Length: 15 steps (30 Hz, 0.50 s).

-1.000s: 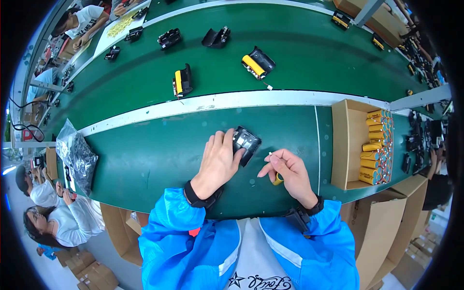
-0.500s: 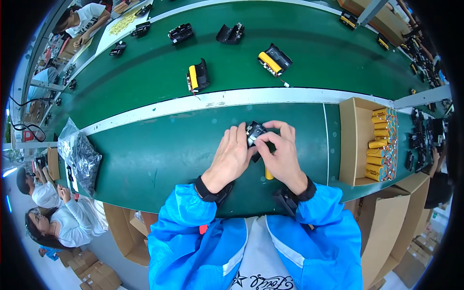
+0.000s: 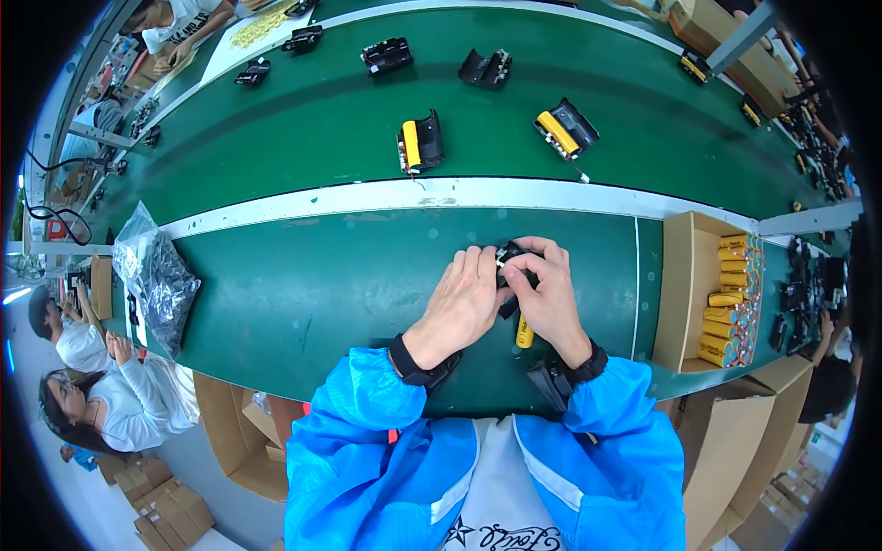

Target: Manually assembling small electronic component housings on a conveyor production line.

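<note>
Just beyond the middle of the green bench, my left hand (image 3: 462, 301) and my right hand (image 3: 549, 298) hold a small black plastic casing (image 3: 507, 253) between them. My left fingers lie along its left side, stretched flat together. On its other side, the right thumb and fingers are bent around it in a pinch. A small pale part shows in the casing, though my fingers cover most of it. Below the casing, partly under my right hand, is a yellow battery cell (image 3: 525, 332). Black straps circle both wrists.
A cardboard box (image 3: 675, 294) of wired yellow cells (image 3: 730, 308) stands at right. At left lies a clear plastic bag (image 3: 156, 275) of dark parts. Beyond a white rail (image 3: 441, 195), black casings (image 3: 386, 57), some with yellow cells (image 3: 411, 144), lie on a green surface. People sit at left.
The whole view has shifted, so bench and parts appear farther right. My right fingers have curled further over the casing, which shows less of its inside than before.
</note>
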Each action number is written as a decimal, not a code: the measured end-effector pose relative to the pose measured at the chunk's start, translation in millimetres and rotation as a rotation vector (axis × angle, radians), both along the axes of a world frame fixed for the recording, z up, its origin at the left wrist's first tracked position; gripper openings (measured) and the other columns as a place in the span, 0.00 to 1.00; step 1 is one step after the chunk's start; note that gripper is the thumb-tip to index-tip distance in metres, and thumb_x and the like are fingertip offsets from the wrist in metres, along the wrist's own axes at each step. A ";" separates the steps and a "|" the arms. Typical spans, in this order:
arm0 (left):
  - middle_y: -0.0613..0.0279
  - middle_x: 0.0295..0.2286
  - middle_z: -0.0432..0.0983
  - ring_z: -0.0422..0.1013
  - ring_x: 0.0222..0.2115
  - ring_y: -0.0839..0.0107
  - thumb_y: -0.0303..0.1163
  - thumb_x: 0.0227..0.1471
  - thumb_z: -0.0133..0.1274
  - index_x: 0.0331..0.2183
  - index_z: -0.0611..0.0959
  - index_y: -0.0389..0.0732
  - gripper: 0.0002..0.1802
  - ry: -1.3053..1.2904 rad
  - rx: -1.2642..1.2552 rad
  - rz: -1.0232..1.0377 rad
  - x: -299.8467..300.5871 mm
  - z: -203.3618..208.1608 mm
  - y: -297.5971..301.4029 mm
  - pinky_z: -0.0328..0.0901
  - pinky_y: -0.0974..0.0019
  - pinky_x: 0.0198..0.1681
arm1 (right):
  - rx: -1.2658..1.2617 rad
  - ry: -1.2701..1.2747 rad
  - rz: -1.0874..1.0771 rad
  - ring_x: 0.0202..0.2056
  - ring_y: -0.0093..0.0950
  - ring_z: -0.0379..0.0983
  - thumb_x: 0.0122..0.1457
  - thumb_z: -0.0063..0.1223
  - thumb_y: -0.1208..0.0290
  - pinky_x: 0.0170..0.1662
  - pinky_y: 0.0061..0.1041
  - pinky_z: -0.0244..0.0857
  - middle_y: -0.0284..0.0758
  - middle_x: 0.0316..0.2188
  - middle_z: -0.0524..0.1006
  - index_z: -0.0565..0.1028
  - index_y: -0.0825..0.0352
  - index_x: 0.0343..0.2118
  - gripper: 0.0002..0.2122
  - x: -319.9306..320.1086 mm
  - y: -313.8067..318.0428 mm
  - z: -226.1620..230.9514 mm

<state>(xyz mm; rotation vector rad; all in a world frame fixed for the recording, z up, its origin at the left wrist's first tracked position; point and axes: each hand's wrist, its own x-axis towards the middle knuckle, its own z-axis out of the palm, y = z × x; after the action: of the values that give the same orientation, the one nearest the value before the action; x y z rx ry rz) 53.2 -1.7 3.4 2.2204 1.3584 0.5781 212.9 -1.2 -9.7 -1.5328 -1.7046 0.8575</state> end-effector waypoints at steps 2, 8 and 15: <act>0.44 0.39 0.68 0.67 0.39 0.50 0.27 0.46 0.60 0.49 0.68 0.24 0.30 -0.005 -0.009 0.007 -3.8 1.2 0.8 0.64 0.55 0.43 | -0.019 0.011 0.003 0.50 0.39 0.64 0.53 0.60 0.75 0.54 0.36 0.58 0.37 0.48 0.73 0.81 0.63 0.30 0.02 -5.0 2.2 2.4; 0.45 0.29 0.74 0.70 0.32 0.48 0.28 0.46 0.54 0.30 0.78 0.35 0.08 -0.096 -0.041 -0.003 -27.4 13.6 -5.0 0.65 0.50 0.35 | 0.090 0.006 0.052 0.50 0.41 0.67 0.51 0.59 0.75 0.55 0.37 0.59 0.41 0.46 0.76 0.81 0.64 0.30 0.03 -32.2 -4.9 6.4; 0.51 0.34 0.70 0.66 0.36 0.59 0.30 0.45 0.50 0.30 0.76 0.33 0.10 0.166 0.403 0.115 -7.5 30.8 -70.8 0.61 0.60 0.40 | -0.111 0.020 0.051 0.50 0.40 0.66 0.48 0.57 0.81 0.54 0.35 0.59 0.43 0.47 0.74 0.78 0.71 0.25 0.01 -13.2 -47.2 49.0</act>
<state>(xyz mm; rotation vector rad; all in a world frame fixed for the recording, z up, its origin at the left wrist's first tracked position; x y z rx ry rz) 45.8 -72.5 34.3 2.5673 1.5754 0.7807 199.6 -48.3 39.3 -1.5533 -1.7131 1.0054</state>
